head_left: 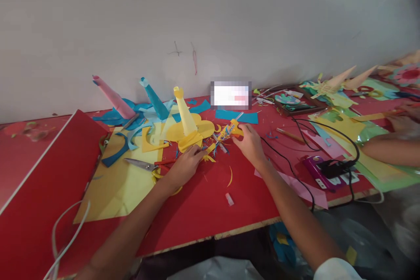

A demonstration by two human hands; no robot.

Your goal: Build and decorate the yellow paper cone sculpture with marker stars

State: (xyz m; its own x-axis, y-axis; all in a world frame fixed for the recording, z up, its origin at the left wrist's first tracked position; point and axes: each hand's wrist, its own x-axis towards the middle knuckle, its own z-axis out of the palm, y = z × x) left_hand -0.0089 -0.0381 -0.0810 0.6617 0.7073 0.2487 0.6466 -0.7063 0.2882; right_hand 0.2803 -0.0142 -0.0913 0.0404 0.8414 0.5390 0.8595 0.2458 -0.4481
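Note:
My right hand (251,143) is closed around what looks like a yellow hot glue gun (235,127). A clear stick pokes out behind it, and a black cord runs away from near the hand. My left hand (190,162) pinches a small yellow paper strip (210,149) just left of the gun's tip. Thin blue and yellow paper shreds surround the tip. Behind my left hand stands a yellow paper cone (185,116) on petal-shaped yellow pieces (205,127). Red-handled scissors (141,164) lie beside my left wrist, their handles partly covered by it.
Pink (114,98) and blue paper cones (154,98) stand at the back left against the white partition (131,39). A purple box (316,173) with a black plug and cords sits at right. Farther right, another person's hands (405,118) work over paper.

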